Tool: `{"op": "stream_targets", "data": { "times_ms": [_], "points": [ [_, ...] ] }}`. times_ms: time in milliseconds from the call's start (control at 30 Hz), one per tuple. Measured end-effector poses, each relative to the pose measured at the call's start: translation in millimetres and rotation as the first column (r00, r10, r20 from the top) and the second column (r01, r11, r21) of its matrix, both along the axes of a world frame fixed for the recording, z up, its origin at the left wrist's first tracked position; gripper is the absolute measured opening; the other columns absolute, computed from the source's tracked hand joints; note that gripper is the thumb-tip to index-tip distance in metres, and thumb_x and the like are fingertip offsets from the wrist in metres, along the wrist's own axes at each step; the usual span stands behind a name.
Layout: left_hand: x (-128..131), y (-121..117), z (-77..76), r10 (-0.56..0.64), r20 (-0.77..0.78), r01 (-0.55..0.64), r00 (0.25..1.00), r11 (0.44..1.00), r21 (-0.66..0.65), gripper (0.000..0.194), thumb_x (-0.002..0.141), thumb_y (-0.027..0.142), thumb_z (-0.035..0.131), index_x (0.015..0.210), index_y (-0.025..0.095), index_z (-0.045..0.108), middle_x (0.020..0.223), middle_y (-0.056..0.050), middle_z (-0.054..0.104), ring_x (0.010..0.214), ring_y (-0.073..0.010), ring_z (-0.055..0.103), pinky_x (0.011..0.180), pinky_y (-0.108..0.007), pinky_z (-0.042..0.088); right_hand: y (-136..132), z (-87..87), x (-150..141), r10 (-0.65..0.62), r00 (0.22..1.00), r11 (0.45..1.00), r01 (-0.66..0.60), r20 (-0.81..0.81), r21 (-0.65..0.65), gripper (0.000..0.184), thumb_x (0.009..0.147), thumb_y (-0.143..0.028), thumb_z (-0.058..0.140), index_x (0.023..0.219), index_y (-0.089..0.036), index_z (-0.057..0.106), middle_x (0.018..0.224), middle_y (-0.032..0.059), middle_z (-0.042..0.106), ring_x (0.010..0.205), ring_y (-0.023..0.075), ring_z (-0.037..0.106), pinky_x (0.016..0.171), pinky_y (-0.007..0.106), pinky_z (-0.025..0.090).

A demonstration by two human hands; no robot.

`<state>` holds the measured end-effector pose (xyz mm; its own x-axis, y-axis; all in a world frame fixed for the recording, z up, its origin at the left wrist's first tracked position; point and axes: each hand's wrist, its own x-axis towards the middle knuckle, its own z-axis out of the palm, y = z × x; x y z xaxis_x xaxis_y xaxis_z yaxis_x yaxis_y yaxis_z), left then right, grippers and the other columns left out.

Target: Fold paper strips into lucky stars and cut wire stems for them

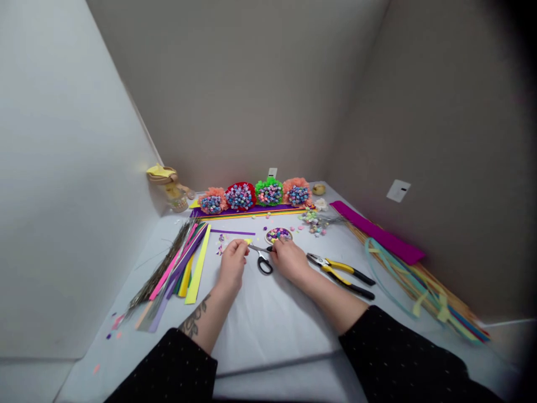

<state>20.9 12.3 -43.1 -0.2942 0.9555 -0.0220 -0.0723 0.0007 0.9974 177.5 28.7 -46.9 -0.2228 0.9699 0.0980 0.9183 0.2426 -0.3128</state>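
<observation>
My left hand [233, 260] is closed, its fingertips pinching a small yellow paper piece [249, 241]. Close by on the right, my right hand [289, 258] grips one handle of a pair of scissors [265, 265]. The other black loop hangs free below, and the blades point toward my left fingertips, slightly apart from what I can make out. Just beyond my right hand sits a round dish [279, 234] full of small colourful folded paper pieces. Pliers with yellow and black handles [342, 271] lie right of my right wrist.
Colourful paper strips [198, 264] and thin dark wires [161, 266] lie at left. Along the back stand several paper flower clusters [240, 196]. A jar [174, 193] is at back left. Purple paper [377, 232] and long sticks [419, 280] lie at right.
</observation>
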Motion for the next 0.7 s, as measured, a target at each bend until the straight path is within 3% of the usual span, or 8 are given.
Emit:
{"op": "stream_targets", "data": {
  "times_ms": [133,267,367,500,600,700],
  "points": [
    [6.6,-8.8,3.5,0.022,0.045,-0.023,0.999,0.999,0.027,0.021,0.070,0.038,0.061,0.070,0.018,0.056,0.071,0.000,0.056,0.065,-0.0115,0.050,0.058,-0.021,0.039,1.8,3.4,0.1,-0.012,1.000,0.999,0.013,-0.020,0.042,0.019,0.087,-0.024,0.043,0.093,-0.016,0.059,0.098,0.0112,0.061,0.091,0.0219,0.054,0.075,0.031,0.040],
    [15.9,-20.3,12.0,-0.092,0.129,0.088,0.987,0.995,0.037,0.024,0.068,0.039,0.065,0.069,0.016,0.058,0.076,-0.003,0.060,0.070,-0.0132,0.053,0.065,-0.024,0.042,-0.2,1.9,-0.9,0.086,0.966,0.956,-0.011,-0.245,0.292,0.014,0.085,-0.023,0.047,0.088,-0.017,0.059,0.093,0.0100,0.059,0.094,0.0238,0.051,0.085,0.037,0.040],
    [21.5,-24.5,14.7,-0.177,0.241,0.175,0.954,0.984,0.032,0.028,0.068,0.040,0.067,0.070,0.015,0.056,0.072,-0.002,0.058,0.063,-0.0110,0.050,0.059,-0.022,0.040,-3.1,-4.0,-4.9,0.198,0.891,0.913,-0.016,-0.408,0.407,0.010,0.082,-0.020,0.050,0.086,-0.018,0.059,0.104,0.0128,0.054,0.105,0.0262,0.047,0.092,0.043,0.039],
    [23.6,-24.4,11.2,-0.131,0.315,0.123,0.940,0.991,0.045,0.029,0.069,0.040,0.068,0.067,0.015,0.052,0.062,0.003,0.050,0.056,-0.0079,0.043,0.054,-0.019,0.035,-5.4,-11.8,-8.3,0.308,0.791,0.939,-0.166,-0.528,0.299,0.021,0.082,-0.022,0.050,0.102,-0.018,0.055,0.116,0.0138,0.051,0.111,0.0244,0.048,0.092,0.041,0.042],
    [23.8,-25.5,9.8,-0.138,0.289,0.122,0.947,0.990,0.073,0.028,0.071,0.039,0.066,0.068,0.015,0.053,0.066,0.002,0.052,0.059,-0.0085,0.045,0.055,-0.020,0.036,-7.4,-13.1,-8.6,0.321,0.782,0.944,-0.215,-0.534,0.251,0.035,0.077,-0.023,0.056,0.111,-0.018,0.051,0.122,0.0143,0.049,0.116,0.0260,0.045,0.094,0.042,0.041],
    [24.7,-29.2,12.5,-0.170,0.224,0.158,0.960,0.985,0.071,0.025,0.074,0.040,0.063,0.070,0.016,0.056,0.068,0.001,0.053,0.061,-0.0099,0.046,0.057,-0.021,0.037,-10.2,-10.4,-8.5,0.301,0.789,0.951,-0.206,-0.535,0.232,0.038,0.072,-0.024,0.059,0.108,-0.017,0.049,0.119,0.0149,0.049,0.113,0.0266,0.046,0.092,0.042,0.041]
  ]
}}
